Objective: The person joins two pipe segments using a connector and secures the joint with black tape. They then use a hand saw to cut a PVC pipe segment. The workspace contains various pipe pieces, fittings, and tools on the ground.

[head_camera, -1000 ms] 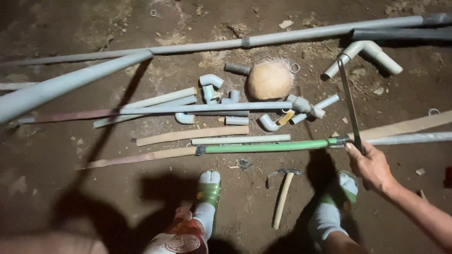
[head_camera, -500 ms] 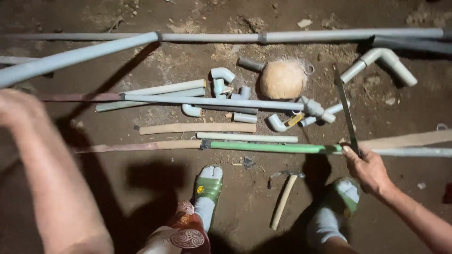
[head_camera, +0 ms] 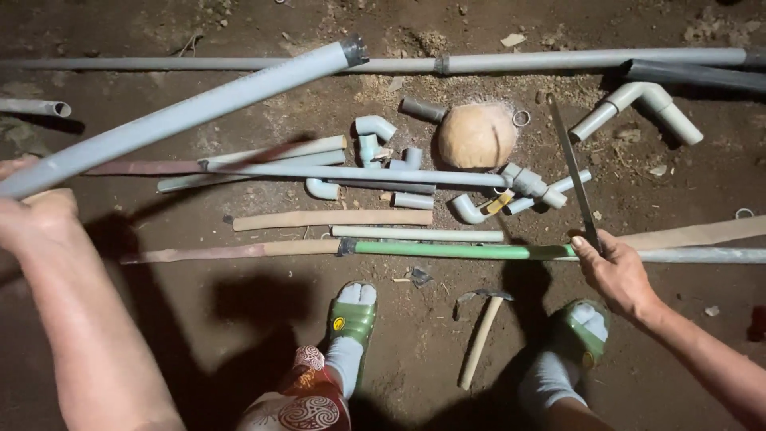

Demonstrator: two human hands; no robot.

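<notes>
Fingers of the right hand [head_camera: 618, 271] are clenched around the lower end of a hacksaw blade [head_camera: 574, 172], a thin dark strip running from the hand toward 12 o'clock, tilted slightly to 11. Fingers of the left hand [head_camera: 36, 215] are wrapped around the near end of a long grey pipe [head_camera: 199, 108]; this pipe is lifted off the ground and points toward 2 o'clock, ending in a dark-taped tip.

Position of surrounding items, seen from the head camera:
- Green pipe [head_camera: 463, 251]: lies flat on the dirt floor [head_camera: 159, 319], running from 9 to 3 o'clock, its right end just beside the right hand and under the foot of the blade.
- Round tan stone [head_camera: 477, 136]: at 10 o'clock from the right hand, well apart from it.
- Elbow fittings [head_camera: 375, 128] and short pipe offcuts: scattered between the stone and the lifted pipe.
- Hammer [head_camera: 481, 335]: on the floor between the two green sandals [head_camera: 351, 319], wooden handle pointing to 6 o'clock.
- Grey joined pipe [head_camera: 558, 60]: lies across the top, at 12 o'clock from the right hand.
</notes>
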